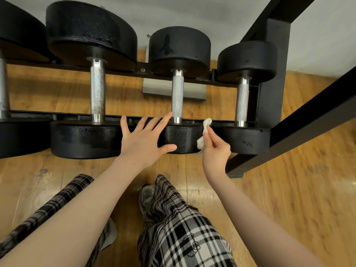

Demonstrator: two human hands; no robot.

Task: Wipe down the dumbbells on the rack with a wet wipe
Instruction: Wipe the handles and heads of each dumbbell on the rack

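Observation:
Several black dumbbells with knurled steel handles lie across a black rack. My left hand is spread flat, fingers straight, over the near head of the middle dumbbell, its index fingertip close to that dumbbell's handle. My right hand pinches a crumpled white wet wipe against the right side of the same head. A bigger dumbbell lies to the left and a smaller one to the right.
A thick black frame beam runs diagonally at the right, close to my right forearm. Below the rack are a wooden floor, a grey plate, my plaid trouser legs and a shoe.

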